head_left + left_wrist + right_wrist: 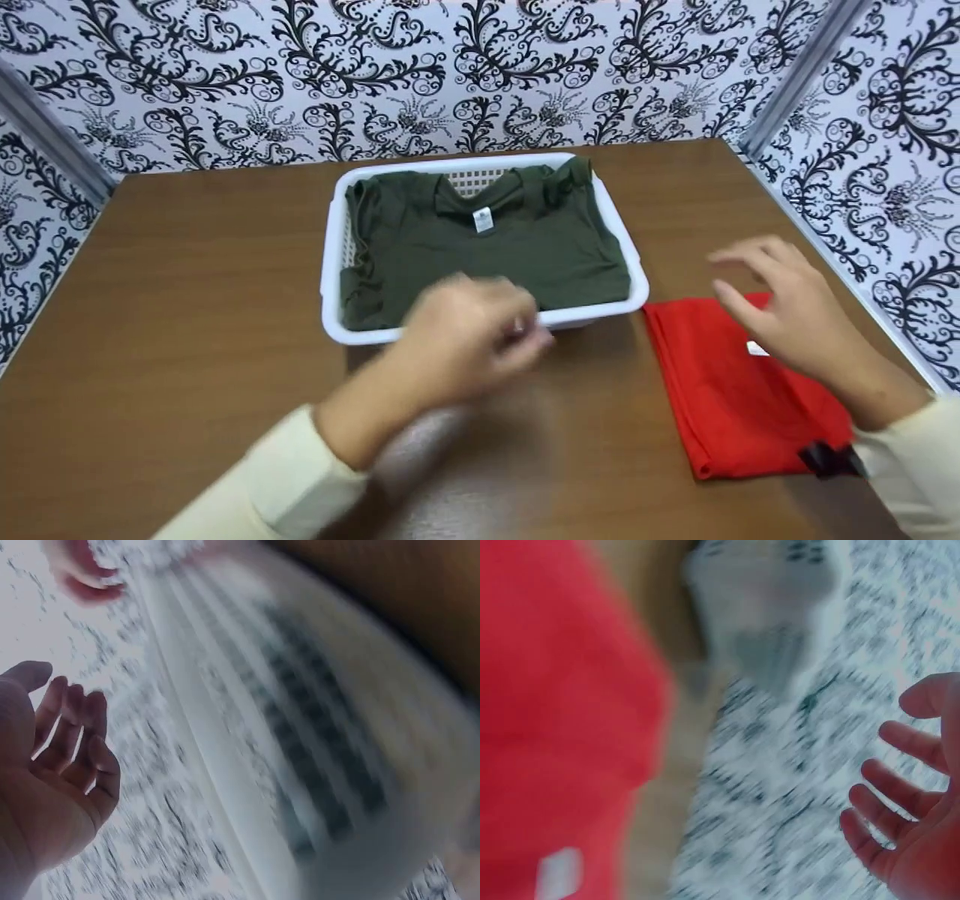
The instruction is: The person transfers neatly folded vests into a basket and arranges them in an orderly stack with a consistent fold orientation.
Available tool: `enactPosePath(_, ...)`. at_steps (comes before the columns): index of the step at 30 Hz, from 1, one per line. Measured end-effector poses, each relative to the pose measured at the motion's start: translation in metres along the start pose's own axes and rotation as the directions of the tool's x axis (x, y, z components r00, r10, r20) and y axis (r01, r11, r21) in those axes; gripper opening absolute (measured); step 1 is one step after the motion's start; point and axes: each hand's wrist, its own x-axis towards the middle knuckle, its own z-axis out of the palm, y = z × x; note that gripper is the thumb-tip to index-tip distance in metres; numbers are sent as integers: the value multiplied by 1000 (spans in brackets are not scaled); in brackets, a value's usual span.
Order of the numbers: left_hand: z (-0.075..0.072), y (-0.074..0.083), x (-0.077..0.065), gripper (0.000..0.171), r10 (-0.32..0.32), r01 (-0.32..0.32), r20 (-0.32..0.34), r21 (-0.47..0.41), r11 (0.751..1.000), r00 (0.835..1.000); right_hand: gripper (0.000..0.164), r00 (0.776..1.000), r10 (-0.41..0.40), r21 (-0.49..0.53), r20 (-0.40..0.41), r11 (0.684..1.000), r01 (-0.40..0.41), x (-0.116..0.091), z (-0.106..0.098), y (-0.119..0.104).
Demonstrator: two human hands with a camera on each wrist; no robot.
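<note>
A white plastic basket (637,277) holds a dark green shirt (480,255) laid flat, its collar and white label towards the back. My left hand (469,337), blurred, hovers at the basket's front rim with loosely bent fingers and nothing in them. In the left wrist view that hand (64,765) is beside the basket's slatted side (217,742). Over a folded red garment (705,390) at the right, my right hand (795,315) is raised with spread, relaxed fingers. The right wrist view shows the right hand (919,795) apart from the red cloth (555,690).
The brown wooden table (187,300) carries the basket near its back edge. Patterned black-and-white panels (375,82) stand behind it and along both sides. A small black object (829,459) shows by the right sleeve, over the red garment's front corner.
</note>
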Motion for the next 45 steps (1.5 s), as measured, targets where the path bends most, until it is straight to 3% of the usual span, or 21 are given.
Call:
enactPosePath(2, 13, 16, -2, 18, 67, -67, 23, -17, 998, 997, 30, 994, 92, -23, 62, 996, -91, -21, 1, 18)
enactPosePath(5, 33, 34, -5, 19, 115, -114, 96, -12, 993, 989, 39, 966, 179, -45, 185, 984, -174, -51, 7, 35)
enactPosePath(10, 58, 49, -11, 16, 115, -120, 201, 15, 993, 973, 65, 899, 227, -150, 375, 972, -183, -82, 20, 38)
enactPosePath(12, 64, 52, -15, 15, 109, -115, 230, 10, 993, 967, 69, 883, 236, -203, 407, 965, -164, -86, 23, 34)
enactPosePath(15, 69, 56, -19, 16, 94, -100, 262, 10, 995, 961, 70, 876, 242, -261, 418, 955, -140, -86, 26, 28)
enactPosePath(20, 75, 57, -24, 17, 57, -68, 292, 26, 997, 955, 74, 853, 261, -314, 453, 942, -121, -83, 29, 19)
enactPosePath(24, 79, 60, -22, 16, 10, -20, 344, 27, 999, 939, 75, 845, 267, -331, 463, 937, -115, -83, 29, 13)
enactPosePath(28, 87, 65, -15, 18, -61, 47, 414, 44, 998, 908, 73, 852, 260, -304, 454, 944, -126, -83, 25, 12)
enactPosePath(33, 101, 72, 0, 25, -140, 86, 488, 131, 988, 862, 66, 896, 252, -242, 367, 955, -170, -82, 14, 24)
enactPosePath(36, 109, 74, 9, 27, -181, 95, 526, 186, 978, 831, 64, 906, 276, -233, 322, 950, -207, -81, 5, 37)
enactPosePath(45, 125, 82, 23, 32, -227, 95, 628, 236, 967, 745, 75, 869, 417, -265, 268, 899, -349, -87, -15, 90)
